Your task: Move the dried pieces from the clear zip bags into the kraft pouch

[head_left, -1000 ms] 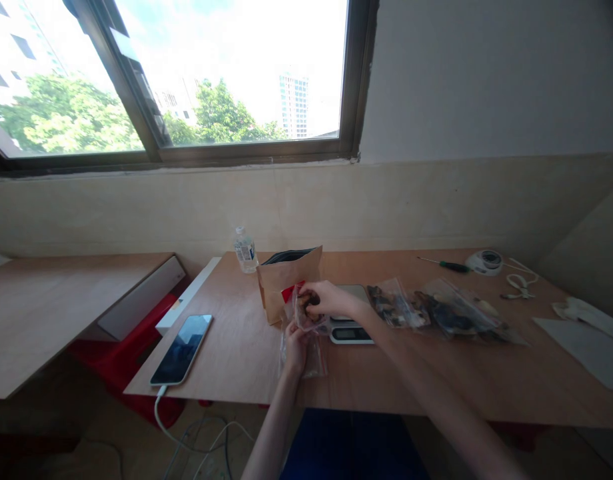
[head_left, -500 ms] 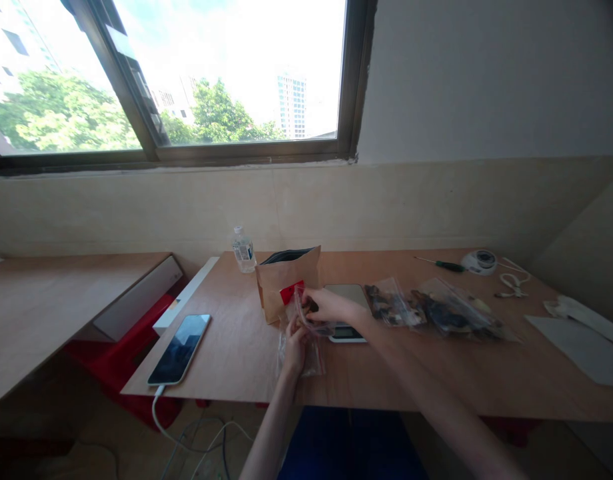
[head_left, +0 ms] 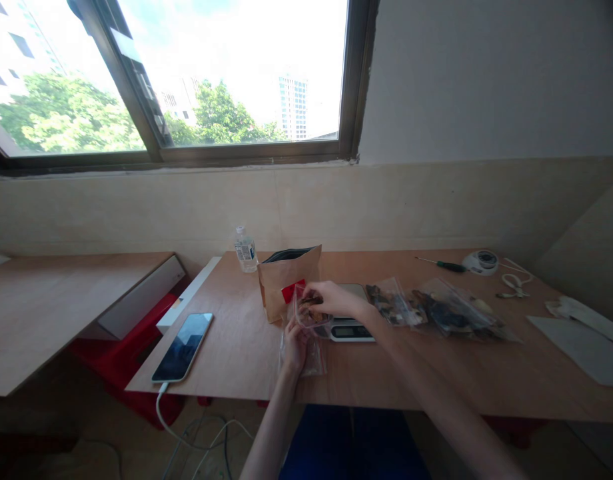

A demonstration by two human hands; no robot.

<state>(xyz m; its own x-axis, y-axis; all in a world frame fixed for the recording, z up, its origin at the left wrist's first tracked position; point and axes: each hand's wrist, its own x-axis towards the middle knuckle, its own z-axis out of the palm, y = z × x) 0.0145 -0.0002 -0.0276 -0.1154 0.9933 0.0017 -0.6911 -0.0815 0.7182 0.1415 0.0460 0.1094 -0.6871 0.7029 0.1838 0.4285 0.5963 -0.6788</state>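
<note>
**A:** ok so what are the hands doing here?

**B:** Both are on a small clear bag (head_left: 306, 320) just in front of the brown paper bag (head_left: 288, 280), near the front edge of the table (head_left: 246, 347). The left hand (head_left: 295, 343) has its fingers closed on the bag's lower part. The right hand (head_left: 331, 298) is up at the bag's mouth, fingers pinched on some dark bits there.

**A:** what's around it?

**B:** A scale (head_left: 350, 327) sits just right of the bag, partly under the right wrist. Further right there's a pile of filled clear bags (head_left: 436, 310). A phone (head_left: 182, 347) lies on the left with its cable plugged in, and a water bottle (head_left: 244, 249) stands at the far side by the wall. A screwdriver (head_left: 442, 265) lies far right.
</note>
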